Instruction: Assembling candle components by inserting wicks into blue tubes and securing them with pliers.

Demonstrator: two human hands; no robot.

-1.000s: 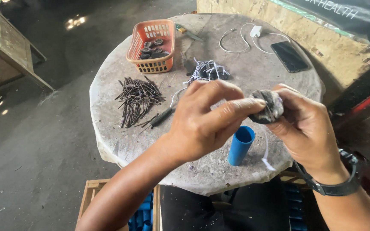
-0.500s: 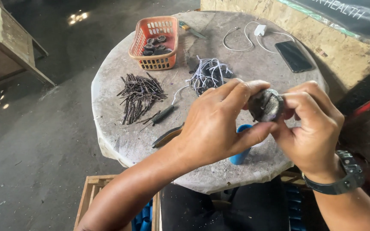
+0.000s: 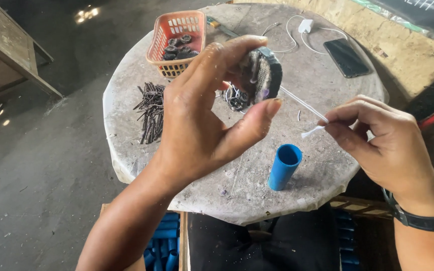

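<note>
Dark round woven disc (image 3: 262, 75) sits pinched in left hand (image 3: 202, 120) above the table, its near face hidden, while right hand (image 3: 377, 140) nips a thin white cord (image 3: 302, 105).

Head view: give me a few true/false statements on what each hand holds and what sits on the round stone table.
1. The left hand holds a dark round coil-like part raised above the round stone table. True.
2. The right hand is empty. False: its fingers pinch a thin white wire that runs to the part.
3. The blue plastic tube lies on its side. False: it stands upright, open end up.
4. The orange plastic basket holds dark round parts. True.
5. The black phone is in the basket. False: it lies flat on the table.
</note>
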